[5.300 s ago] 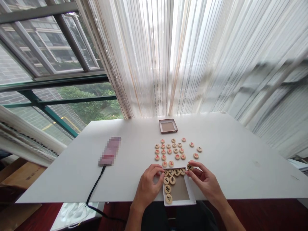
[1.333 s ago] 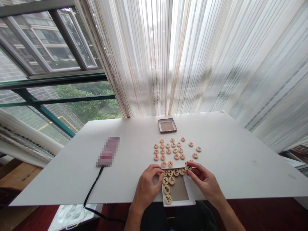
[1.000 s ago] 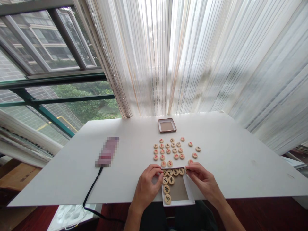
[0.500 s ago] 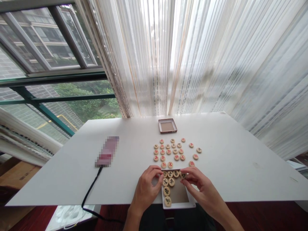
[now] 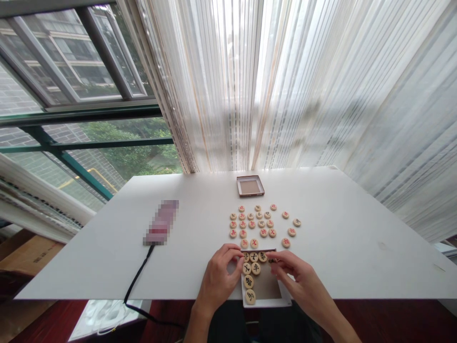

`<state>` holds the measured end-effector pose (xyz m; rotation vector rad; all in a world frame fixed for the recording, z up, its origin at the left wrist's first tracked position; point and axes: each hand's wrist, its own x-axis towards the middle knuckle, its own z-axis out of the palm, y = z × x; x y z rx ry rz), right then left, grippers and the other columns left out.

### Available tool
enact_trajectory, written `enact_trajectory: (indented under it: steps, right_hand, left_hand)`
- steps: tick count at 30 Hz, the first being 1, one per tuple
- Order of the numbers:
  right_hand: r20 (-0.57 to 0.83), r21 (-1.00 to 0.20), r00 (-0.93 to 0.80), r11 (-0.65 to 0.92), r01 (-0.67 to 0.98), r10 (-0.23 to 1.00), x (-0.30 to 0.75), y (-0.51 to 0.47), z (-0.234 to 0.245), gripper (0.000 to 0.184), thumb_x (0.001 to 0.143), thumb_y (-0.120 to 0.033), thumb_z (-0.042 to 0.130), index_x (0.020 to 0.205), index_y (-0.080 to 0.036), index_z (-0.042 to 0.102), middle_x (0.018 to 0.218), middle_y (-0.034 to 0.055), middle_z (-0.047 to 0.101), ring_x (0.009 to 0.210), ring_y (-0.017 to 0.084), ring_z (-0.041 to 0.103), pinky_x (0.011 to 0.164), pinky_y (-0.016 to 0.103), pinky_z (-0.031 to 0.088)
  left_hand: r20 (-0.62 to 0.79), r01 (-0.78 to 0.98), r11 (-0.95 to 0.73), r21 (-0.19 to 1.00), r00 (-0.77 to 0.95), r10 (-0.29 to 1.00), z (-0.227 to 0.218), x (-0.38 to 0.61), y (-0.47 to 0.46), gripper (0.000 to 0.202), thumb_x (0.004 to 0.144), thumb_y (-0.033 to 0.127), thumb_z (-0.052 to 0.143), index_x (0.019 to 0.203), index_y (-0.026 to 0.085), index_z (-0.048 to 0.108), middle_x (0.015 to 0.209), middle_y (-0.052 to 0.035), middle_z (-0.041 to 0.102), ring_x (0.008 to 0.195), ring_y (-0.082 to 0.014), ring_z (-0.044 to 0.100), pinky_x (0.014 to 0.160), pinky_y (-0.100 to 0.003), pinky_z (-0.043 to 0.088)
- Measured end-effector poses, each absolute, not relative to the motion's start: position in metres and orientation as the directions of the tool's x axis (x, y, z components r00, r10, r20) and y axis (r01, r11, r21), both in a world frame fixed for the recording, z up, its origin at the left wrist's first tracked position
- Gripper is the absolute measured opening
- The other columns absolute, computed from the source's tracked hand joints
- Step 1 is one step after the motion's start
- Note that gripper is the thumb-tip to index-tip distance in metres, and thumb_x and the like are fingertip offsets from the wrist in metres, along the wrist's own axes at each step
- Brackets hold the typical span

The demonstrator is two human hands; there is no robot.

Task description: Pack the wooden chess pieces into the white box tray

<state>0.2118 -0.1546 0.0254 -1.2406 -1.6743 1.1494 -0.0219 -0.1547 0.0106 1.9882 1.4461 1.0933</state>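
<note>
A shallow open box (image 5: 267,302) with a white rim and brown floor lies at the table's front edge, slightly overhanging it. Round wooden xiangqi pieces with black characters line its far and left sides, such as the piece (image 5: 250,297) at the near left corner. My left hand (image 5: 219,274) is closed at the box's left wall, thumb and fingertips on the rim beside the far left piece. At the far right corner, my right hand (image 5: 298,276) pinches a black-marked xiangqi piece (image 5: 272,260), mostly hidden by the fingers.
Beyond the box, several loose red and black xiangqi pieces (image 5: 252,224) lie face up in rough rows on the white table (image 5: 339,214). Further back sits a second shallow tray, perhaps the lid (image 5: 250,194). A blurred-out object (image 5: 160,223) with a black cord (image 5: 137,271) is at left.
The piece in my right hand has gone down into the box's far right corner and is now mostly covered by the fingers. My left hand stays at the rim. The view has shifted slightly.
</note>
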Motion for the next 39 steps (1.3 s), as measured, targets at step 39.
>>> enact_trajectory:
  steps: [39]
  right_hand:
    - [0.067,-0.578,-0.225,0.221,0.785,0.972,0.195,-0.163,0.020,0.011,0.094,-0.028,0.053,0.093,-0.029,0.064,0.086,0.0005,0.073,0.075,0.021,0.070,0.069,0.029,0.051]
  left_hand:
    - [0.337,0.567,-0.352,0.744,0.137,0.932,0.012,-0.021,-0.155,0.012,0.094,0.020,0.057,0.094,0.022,0.069,0.106,-0.0058,0.068,0.095,-0.0201,0.066,0.088,-0.034,0.056]
